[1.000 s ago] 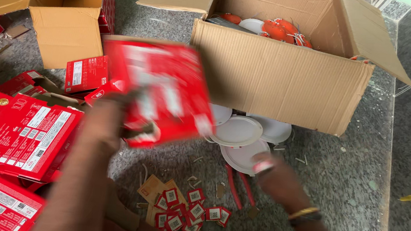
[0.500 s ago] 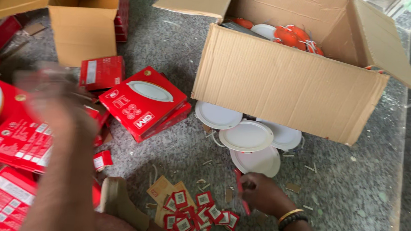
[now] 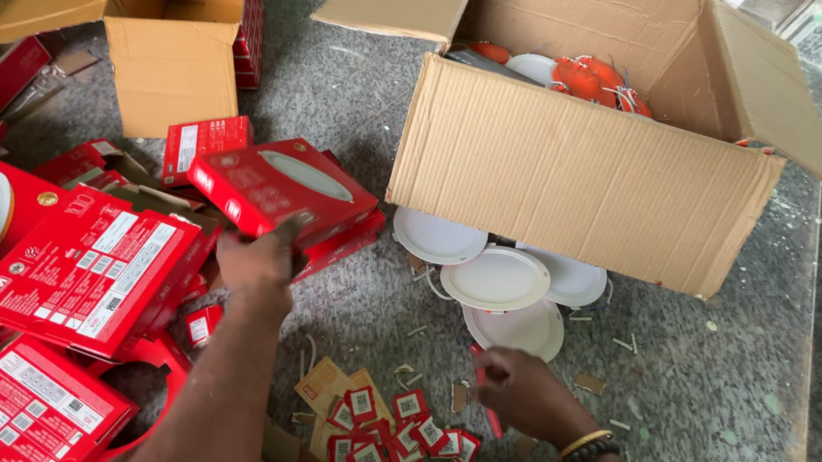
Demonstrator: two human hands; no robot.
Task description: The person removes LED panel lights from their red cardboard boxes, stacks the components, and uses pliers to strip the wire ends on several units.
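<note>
Left hand point(image 3: 257, 261), arm stretched toward 12 o'clock, fingers curled on the near edge of a red box point(image 3: 279, 188) lying atop the box pile at 10 o'clock. Right hand point(image 3: 521, 390), fingers loosely bent, rests on bare floor point(image 3: 717, 391) beside small red tags point(image 3: 391, 435) at 6 o'clock; whether it grips anything cannot be told. White discs point(image 3: 497, 277) lie just beyond, against the carton point(image 3: 576, 187). Open floor lies at 3 o'clock.

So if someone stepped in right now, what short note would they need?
Left hand: grips the edge of a red flat box lying on the red box pile.
Right hand: on the floor, touching a thin red strip, beside the small red tags.
Four white round discs lie stacked before the big carton; more discs inside it.
Many red boxes lie at left; whether filled, cannot tell.
</note>
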